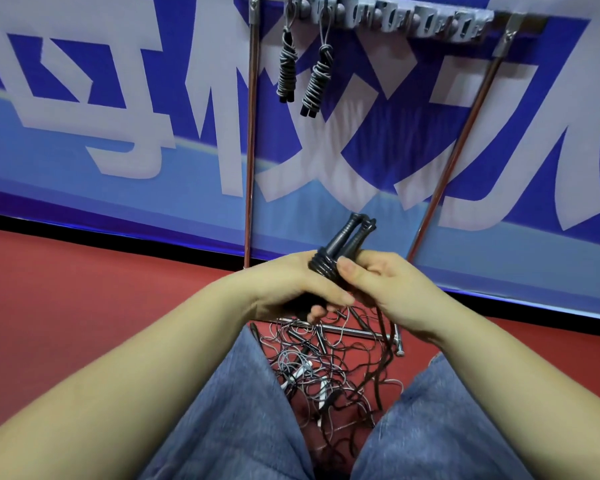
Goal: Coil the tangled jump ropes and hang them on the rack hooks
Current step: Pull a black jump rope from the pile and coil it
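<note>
The lower ends of the 2 black handles (343, 242) are hidden inside the hands, the rack's (392, 20) top is cut off by the frame edge, and single cords in the tangled pile (329, 368) on the red floor (66, 289) between the knees cannot be told apart. The left hand (291, 282) curls round the handles, which already carry several black cord turns, while the right hand (381, 282) pinches the cord against them with its thumb. 2 coiled grey ropes (300, 69) hang from the rack's hooks.
</note>
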A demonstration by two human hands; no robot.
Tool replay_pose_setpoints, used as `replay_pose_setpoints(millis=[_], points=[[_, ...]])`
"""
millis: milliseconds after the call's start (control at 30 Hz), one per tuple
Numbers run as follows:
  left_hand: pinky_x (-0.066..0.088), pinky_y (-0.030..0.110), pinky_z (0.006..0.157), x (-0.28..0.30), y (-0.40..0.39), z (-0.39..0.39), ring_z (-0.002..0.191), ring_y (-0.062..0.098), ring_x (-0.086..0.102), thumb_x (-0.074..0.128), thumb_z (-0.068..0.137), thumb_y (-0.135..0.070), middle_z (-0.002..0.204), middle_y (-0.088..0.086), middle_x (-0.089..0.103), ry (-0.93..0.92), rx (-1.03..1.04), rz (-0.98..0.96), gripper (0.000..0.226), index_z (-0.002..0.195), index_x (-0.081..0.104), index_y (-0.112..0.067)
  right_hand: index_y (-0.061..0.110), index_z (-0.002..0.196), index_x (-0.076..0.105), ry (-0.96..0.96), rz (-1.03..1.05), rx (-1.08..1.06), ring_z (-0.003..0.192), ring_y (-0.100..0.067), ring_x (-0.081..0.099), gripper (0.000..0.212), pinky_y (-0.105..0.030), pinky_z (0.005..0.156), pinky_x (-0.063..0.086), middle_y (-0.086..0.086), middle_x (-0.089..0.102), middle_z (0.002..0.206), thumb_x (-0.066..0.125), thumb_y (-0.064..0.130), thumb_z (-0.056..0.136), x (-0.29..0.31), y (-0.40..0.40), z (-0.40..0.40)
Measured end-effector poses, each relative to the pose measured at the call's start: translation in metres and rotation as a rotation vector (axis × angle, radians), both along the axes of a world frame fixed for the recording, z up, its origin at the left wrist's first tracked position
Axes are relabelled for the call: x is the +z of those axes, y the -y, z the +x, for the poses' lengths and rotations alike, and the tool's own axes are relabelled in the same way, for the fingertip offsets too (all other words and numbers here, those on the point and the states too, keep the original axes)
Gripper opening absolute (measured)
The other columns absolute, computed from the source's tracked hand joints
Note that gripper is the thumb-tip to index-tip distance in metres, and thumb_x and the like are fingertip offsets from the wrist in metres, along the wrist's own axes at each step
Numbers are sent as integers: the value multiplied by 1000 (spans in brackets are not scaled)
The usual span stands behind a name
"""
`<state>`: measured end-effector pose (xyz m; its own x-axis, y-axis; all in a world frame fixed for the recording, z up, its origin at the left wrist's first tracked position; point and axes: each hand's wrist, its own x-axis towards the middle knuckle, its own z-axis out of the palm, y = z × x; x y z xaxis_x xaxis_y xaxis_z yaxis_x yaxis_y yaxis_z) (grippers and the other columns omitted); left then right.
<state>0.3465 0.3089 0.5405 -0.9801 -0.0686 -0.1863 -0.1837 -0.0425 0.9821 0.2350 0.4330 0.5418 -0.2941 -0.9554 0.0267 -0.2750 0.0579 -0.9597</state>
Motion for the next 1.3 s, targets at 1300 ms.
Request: replay_pose_setpoints(millis=[1300], points=[[32, 22, 45, -10, 54, -15, 44, 21, 39, 64, 70, -2, 57, 9, 50, 271, 660, -579, 8, 68, 57, -5, 19, 82, 61, -1048, 324, -94, 71, -12, 57, 27, -27, 63, 44, 4, 58, 72, 56, 45, 90, 39, 8, -6]])
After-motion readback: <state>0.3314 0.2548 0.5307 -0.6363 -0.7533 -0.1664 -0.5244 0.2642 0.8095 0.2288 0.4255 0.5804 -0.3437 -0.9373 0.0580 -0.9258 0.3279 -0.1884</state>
